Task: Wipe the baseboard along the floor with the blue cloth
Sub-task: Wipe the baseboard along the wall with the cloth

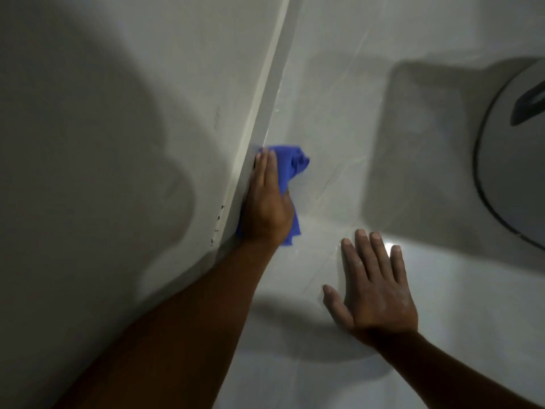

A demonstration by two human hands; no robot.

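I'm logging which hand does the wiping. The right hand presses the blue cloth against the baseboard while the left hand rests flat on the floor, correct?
Not quite: the hands are swapped. In the head view, the left hand presses the blue cloth against the baseboard, while the right hand rests flat, fingers spread, on the floor.

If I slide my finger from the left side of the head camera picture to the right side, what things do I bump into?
Wall → baseboard → left hand pressing the blue cloth → right hand flat on the floor → round grey object at the right edge.
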